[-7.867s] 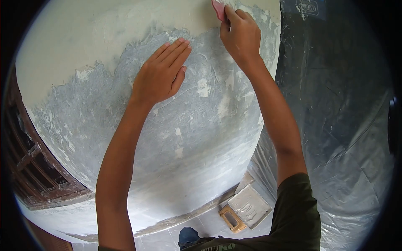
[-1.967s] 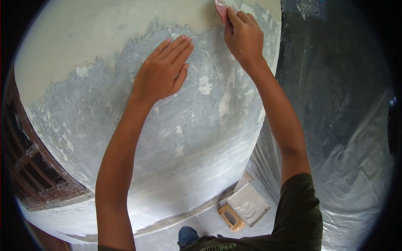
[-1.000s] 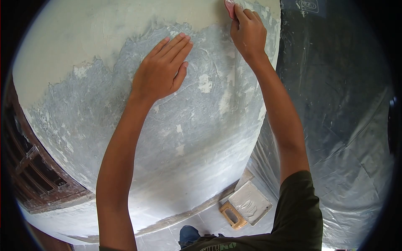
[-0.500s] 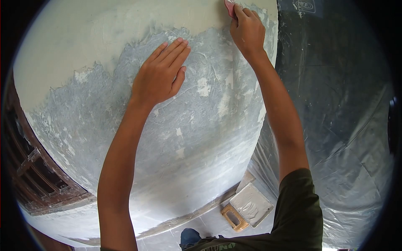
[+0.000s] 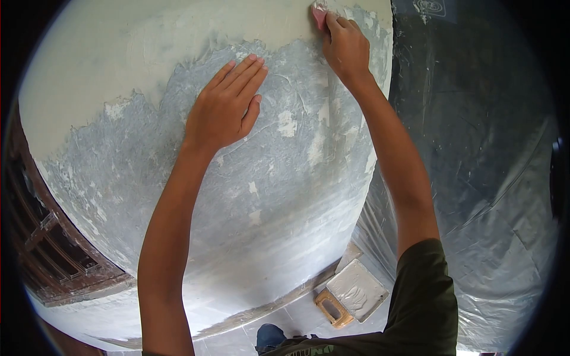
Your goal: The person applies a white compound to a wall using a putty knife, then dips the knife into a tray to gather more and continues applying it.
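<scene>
Ahead of me is a wall [image 5: 237, 196], grey and patchy below, with a smooth cream coat of filler [image 5: 136, 47] across its upper part. My left hand [image 5: 222, 104] lies flat on the grey area, fingers stretched out, just under the ragged edge of the cream coat. Up at the top right, my right hand [image 5: 347, 47] is closed around a pink putty scraper [image 5: 319, 16] with whitish paste on it. The scraper is at the wall near the right corner; its working edge is partly hidden, so contact is hard to make out.
On the tiled floor stands a tray of whitish paste [image 5: 357, 289] with a tan handle [image 5: 333, 308]. Dark plastic sheeting [image 5: 475, 166] hangs along the right. A brown window frame with bars [image 5: 56, 249] is at the left.
My right hand has moved slightly down and left with the scraper, and more of the scraper shows now. My left hand has stayed nearly in place.
</scene>
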`<action>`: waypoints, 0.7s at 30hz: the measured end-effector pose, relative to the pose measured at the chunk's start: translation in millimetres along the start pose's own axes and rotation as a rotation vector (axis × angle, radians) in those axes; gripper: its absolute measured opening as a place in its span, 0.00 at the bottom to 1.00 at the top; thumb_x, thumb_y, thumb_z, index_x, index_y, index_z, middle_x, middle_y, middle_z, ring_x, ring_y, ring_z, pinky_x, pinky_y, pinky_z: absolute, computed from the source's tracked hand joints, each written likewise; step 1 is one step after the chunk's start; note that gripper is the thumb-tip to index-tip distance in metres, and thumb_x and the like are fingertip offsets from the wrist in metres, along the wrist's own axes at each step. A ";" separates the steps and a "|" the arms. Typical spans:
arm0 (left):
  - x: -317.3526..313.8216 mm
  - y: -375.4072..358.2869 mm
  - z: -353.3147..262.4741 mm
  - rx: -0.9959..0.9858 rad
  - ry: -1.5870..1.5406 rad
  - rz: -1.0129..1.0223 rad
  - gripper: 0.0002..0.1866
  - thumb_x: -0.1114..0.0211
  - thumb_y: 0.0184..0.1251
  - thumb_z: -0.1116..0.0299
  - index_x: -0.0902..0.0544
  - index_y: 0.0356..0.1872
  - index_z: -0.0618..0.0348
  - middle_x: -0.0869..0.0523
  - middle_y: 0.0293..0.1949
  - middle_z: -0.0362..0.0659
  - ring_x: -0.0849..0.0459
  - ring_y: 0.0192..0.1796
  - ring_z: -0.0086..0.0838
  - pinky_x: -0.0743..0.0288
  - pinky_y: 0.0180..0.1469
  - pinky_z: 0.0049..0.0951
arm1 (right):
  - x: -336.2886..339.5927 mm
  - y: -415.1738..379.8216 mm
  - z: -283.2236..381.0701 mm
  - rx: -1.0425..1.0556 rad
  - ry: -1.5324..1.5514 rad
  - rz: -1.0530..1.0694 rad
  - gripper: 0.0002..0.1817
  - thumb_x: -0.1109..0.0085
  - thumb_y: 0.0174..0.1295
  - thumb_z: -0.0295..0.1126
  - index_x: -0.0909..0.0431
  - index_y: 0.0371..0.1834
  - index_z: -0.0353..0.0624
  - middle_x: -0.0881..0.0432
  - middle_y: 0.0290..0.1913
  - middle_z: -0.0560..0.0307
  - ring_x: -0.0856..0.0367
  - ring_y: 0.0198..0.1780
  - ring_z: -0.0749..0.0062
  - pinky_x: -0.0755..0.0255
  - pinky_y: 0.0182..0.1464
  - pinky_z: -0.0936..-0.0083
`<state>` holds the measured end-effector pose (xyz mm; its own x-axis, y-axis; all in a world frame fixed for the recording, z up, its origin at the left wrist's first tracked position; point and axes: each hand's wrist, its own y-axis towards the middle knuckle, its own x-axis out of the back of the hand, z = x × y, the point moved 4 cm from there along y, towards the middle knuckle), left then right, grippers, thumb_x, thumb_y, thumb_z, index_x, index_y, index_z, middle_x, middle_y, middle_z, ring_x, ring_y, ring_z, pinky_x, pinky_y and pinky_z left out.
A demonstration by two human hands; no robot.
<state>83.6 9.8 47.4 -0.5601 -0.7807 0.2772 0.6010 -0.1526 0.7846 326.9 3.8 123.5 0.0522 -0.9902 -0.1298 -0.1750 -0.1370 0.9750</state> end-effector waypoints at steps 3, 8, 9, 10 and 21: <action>1.9 0.3 -1.6 -0.001 -0.005 0.005 0.25 0.42 0.70 0.73 0.21 0.68 0.61 0.20 0.70 0.47 0.25 0.74 0.37 0.37 0.79 0.43 | 10.5 -47.9 34.6 0.123 0.085 -0.009 0.11 0.42 0.56 0.21 0.19 0.43 0.32 0.16 0.37 0.50 0.15 0.45 0.54 0.19 0.45 0.60; 2.0 1.1 -1.7 -0.005 -0.008 0.008 0.25 0.42 0.70 0.73 0.21 0.68 0.61 0.20 0.70 0.47 0.25 0.74 0.37 0.37 0.79 0.43 | 37.5 -41.2 49.1 0.057 0.209 -0.022 0.16 0.34 0.53 0.22 0.18 0.47 0.40 0.18 0.35 0.55 0.17 0.40 0.58 0.20 0.37 0.63; 1.2 0.5 -1.4 -0.007 -0.005 0.006 0.25 0.42 0.70 0.73 0.21 0.68 0.61 0.20 0.70 0.47 0.25 0.74 0.37 0.37 0.79 0.43 | 34.8 -22.4 39.0 0.028 0.160 -0.062 0.15 0.34 0.54 0.22 0.18 0.46 0.42 0.18 0.35 0.57 0.17 0.39 0.58 0.20 0.36 0.63; 1.1 0.2 -0.6 -0.008 0.001 0.002 0.25 0.42 0.70 0.72 0.21 0.68 0.61 0.20 0.70 0.47 0.25 0.74 0.38 0.37 0.79 0.43 | 23.2 -6.5 25.7 0.003 0.140 -0.073 0.17 0.37 0.57 0.21 0.16 0.51 0.40 0.18 0.34 0.54 0.17 0.39 0.57 0.22 0.39 0.61; 3.1 1.3 -1.3 -0.003 -0.024 -0.018 0.25 0.41 0.69 0.73 0.21 0.67 0.62 0.19 0.69 0.48 0.25 0.74 0.38 0.36 0.78 0.43 | 42.8 -42.6 72.1 0.101 0.222 -0.032 0.24 0.34 0.51 0.19 0.16 0.55 0.40 0.17 0.36 0.56 0.16 0.40 0.57 0.19 0.41 0.62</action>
<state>83.4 6.4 48.6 -0.5843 -0.7628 0.2769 0.5927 -0.1680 0.7877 265.7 -34.8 63.4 0.2720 -0.9564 -0.1064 -0.2671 -0.1813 0.9465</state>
